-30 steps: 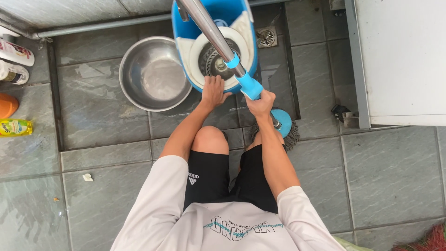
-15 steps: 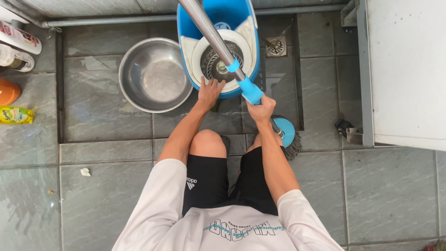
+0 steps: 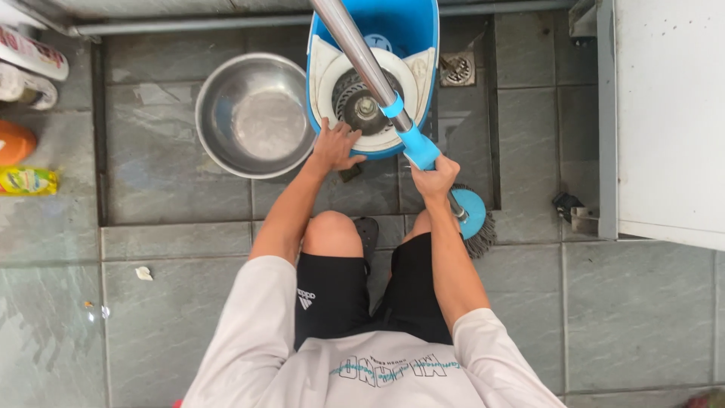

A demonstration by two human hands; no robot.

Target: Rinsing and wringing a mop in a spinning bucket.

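I saw round steel basin just left of left hand, fingers spread flat on blue plastic spin bucket rim. Right hand fisted around shiny metal mop pole, below its blue collar.

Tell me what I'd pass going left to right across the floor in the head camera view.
Orange bottle → steel bowl → left hand on the rim of the blue spin-mop bucket → right hand gripping the mop handle → round blue mop head → white cabinet.
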